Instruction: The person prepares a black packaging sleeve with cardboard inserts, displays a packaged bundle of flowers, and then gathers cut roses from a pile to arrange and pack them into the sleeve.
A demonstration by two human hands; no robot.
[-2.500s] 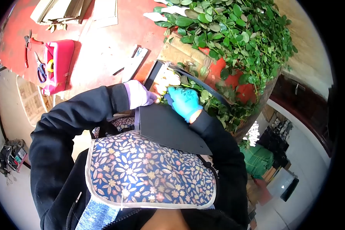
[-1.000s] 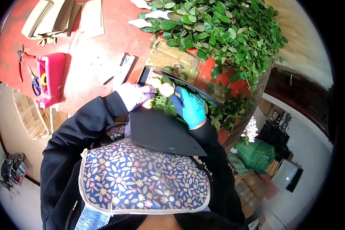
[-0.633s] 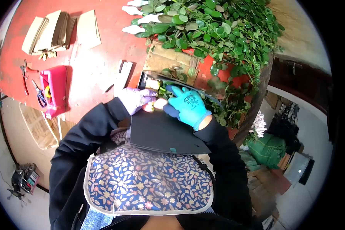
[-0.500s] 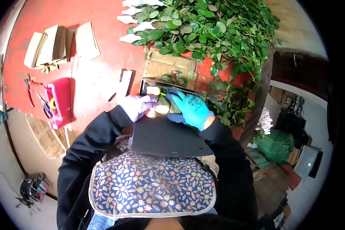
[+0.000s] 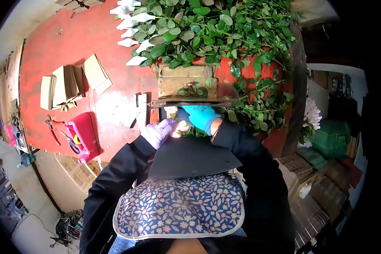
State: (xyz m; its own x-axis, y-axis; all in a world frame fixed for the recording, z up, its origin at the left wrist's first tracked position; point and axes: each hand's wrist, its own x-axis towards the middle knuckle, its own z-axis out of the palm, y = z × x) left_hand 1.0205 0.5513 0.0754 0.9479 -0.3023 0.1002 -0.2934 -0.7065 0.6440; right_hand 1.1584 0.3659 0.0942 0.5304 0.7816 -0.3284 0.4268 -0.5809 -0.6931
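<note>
Pale roses [image 5: 182, 126] lie between my hands, just above the black sheet [image 5: 194, 158]. My left hand [image 5: 158, 133], in a purple glove, has its fingers closed at the rose heads. On the other side my right hand [image 5: 200, 118], in a blue glove, reaches over the leaves and stems; its fingertips are hidden among them. A thin upright edge of a dark holder [image 5: 194, 103] runs just beyond both hands. Against it stands a wooden block [image 5: 188, 83] with loose leaves on it.
Leafy stems with white-wrapped heads [image 5: 136, 61] cover the far right of the red table [image 5: 114, 106]. Cardboard pieces [image 5: 64, 84], pliers [image 5: 53, 129], scissors [image 5: 72, 143], a pink holder [image 5: 84, 134] and a flat metal tool [image 5: 142, 111] lie left. Pink-white flowers [image 5: 312, 113] stand right.
The view has turned and shifted, so the table items appear lower. My right hand has moved in closer to the roses and the holder's edge. My left hand stays by the rose heads.
</note>
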